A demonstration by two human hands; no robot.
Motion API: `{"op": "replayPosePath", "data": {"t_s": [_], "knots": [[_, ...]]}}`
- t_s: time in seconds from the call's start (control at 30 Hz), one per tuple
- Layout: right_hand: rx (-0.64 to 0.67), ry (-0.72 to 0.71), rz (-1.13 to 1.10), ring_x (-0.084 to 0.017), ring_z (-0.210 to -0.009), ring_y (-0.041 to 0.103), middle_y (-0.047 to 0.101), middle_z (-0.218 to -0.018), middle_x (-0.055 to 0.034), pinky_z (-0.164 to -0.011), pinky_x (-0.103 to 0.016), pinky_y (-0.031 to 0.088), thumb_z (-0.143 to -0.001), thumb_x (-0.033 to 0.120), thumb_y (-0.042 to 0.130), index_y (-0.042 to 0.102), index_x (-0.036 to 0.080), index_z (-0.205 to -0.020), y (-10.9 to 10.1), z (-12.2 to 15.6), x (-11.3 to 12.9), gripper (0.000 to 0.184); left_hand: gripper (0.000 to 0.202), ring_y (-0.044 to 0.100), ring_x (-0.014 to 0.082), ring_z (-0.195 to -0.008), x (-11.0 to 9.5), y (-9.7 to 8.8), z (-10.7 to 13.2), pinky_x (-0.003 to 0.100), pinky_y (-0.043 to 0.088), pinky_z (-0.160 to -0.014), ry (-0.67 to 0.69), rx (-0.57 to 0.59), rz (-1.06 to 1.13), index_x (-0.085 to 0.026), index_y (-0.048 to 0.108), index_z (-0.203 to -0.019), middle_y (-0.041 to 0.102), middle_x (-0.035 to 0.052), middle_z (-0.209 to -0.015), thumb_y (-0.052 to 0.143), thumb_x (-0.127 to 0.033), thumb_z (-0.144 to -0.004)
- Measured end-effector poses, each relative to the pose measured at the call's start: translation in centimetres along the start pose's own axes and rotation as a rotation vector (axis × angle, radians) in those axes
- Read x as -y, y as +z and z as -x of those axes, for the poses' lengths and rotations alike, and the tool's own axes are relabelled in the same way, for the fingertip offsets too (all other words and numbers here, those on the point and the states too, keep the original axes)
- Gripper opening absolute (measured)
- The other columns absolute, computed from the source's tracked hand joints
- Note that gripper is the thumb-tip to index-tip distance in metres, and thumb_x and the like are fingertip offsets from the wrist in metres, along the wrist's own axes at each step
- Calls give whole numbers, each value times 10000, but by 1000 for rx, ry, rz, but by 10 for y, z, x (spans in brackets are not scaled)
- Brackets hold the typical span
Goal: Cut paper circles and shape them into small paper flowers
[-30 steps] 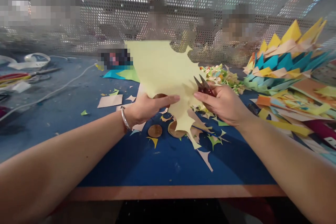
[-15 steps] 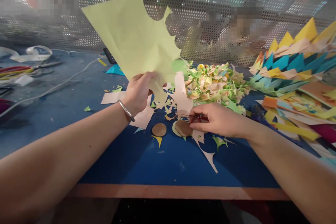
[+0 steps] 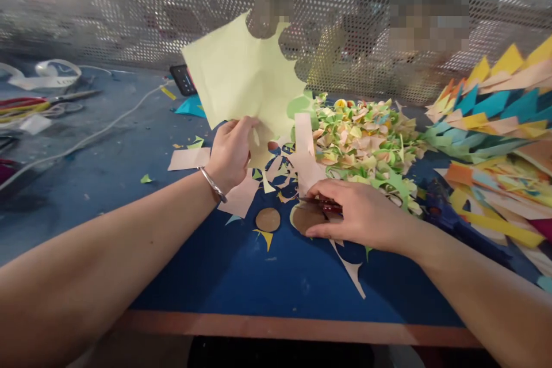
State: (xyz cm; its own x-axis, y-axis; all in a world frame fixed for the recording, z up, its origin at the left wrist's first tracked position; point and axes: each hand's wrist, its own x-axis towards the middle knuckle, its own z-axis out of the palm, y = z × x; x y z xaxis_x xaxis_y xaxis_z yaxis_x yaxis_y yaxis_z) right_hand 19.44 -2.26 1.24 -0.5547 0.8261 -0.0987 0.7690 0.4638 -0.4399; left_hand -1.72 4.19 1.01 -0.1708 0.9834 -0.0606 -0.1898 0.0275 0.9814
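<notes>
My left hand (image 3: 233, 149) is closed on the lower edge of a pale green sheet of paper (image 3: 241, 77), which stands tilted up with round bites cut from its right side. My right hand (image 3: 357, 210) has what look like small red-handled scissors (image 3: 325, 205) tucked in it, mostly hidden by the fingers. Its thumb and fingers also reach round a brown disc (image 3: 305, 218) lying over a pale green paper round. A second brown disc (image 3: 268, 220) lies to the left, beside a yellow scrap (image 3: 266, 238). Pink paper pieces (image 3: 307, 155) lie between my hands.
A heap of cut paper scraps (image 3: 366, 138) lies behind my right hand. At right are folded-paper spikes (image 3: 495, 98), paper strips (image 3: 495, 213) and a dark blue tool (image 3: 457, 224). A phone (image 3: 182, 80), white cable (image 3: 86, 146) and red-handled tools (image 3: 26, 104) lie at left. Perforated metal (image 3: 172, 29) stands behind.
The green sheet has come lower and swung to the right in my left hand. My right hand has moved down onto the right-hand brown disc, its thumb now at the disc's lower edge.
</notes>
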Motion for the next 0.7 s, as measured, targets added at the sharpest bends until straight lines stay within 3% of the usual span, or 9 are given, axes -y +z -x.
{"op": "replayPosePath", "data": {"t_s": [0.17, 0.33, 0.5, 0.7], "knots": [[-9, -42, 45, -208, -850, 647, 695, -1047, -53, -702, -302, 454, -792, 464, 696, 621, 206, -1088, 2, 1, -1, 399, 76, 553, 130, -459, 9, 0, 0, 244, 416, -428, 47, 112, 47, -182, 607, -740, 607, 2, -594, 592, -251, -769], [2, -85, 68, -203, -772, 629, 702, -935, -66, -631, -297, 425, -859, 459, 617, 657, 201, -959, 0, 5, -1, 279, 100, 557, 107, -523, 3, 4, 4, 218, 417, -468, 6, 79, -20, -164, 632, -661, 616, 12, -616, 635, -208, -751], [-58, -75, 61, -209, -767, 629, 694, -880, -66, -635, -291, 406, -894, 462, 566, 655, 203, -907, -1, 3, -6, 274, 165, 565, 124, -517, -11, 0, 11, 228, 439, -474, 33, 146, -105, -156, 618, -609, 614, 24, -587, 615, -203, -767], [-48, 0, 61, -181, -682, 593, 670, -780, -37, -581, -272, 370, -873, 329, 589, 644, 213, -851, -5, 1, -8, 131, 69, 604, 141, -543, 0, -17, 10, 250, 494, -523, -44, 88, 26, -152, 644, -715, 644, 20, -618, 636, -204, -759]]}}
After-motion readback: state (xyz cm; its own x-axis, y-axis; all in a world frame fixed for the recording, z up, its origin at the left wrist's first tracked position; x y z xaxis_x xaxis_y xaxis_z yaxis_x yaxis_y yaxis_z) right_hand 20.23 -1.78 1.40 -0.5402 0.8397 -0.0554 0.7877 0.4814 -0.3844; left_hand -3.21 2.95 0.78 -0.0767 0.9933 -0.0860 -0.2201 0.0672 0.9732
